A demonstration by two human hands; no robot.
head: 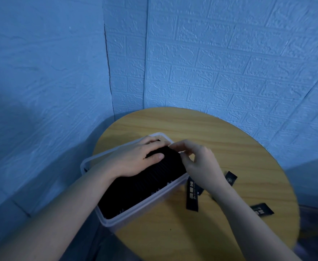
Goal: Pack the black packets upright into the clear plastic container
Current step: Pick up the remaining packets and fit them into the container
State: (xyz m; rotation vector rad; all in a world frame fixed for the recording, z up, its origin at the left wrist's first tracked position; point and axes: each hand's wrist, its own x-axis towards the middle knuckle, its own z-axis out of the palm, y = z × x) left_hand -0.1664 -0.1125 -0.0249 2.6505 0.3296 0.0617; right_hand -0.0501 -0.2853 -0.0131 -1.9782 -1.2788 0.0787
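Note:
A clear plastic container (141, 210) sits on the left part of a round wooden table (220, 140). It is filled with a dense row of black packets (145, 187) standing upright. My left hand (135, 159) lies over the far end of the row, fingers curved around the packets there. My right hand (197, 161) is at the container's far right rim, fingertips pinching the edge of a packet at the row's end. Loose black packets lie flat on the table: one (192, 196) beside the container, one (230, 178) past my right wrist, one (262, 210) farther right.
Blue textured walls meet in a corner just behind the table. The container overhangs the table's left edge slightly. Bare wood shows on the far and near right parts of the table.

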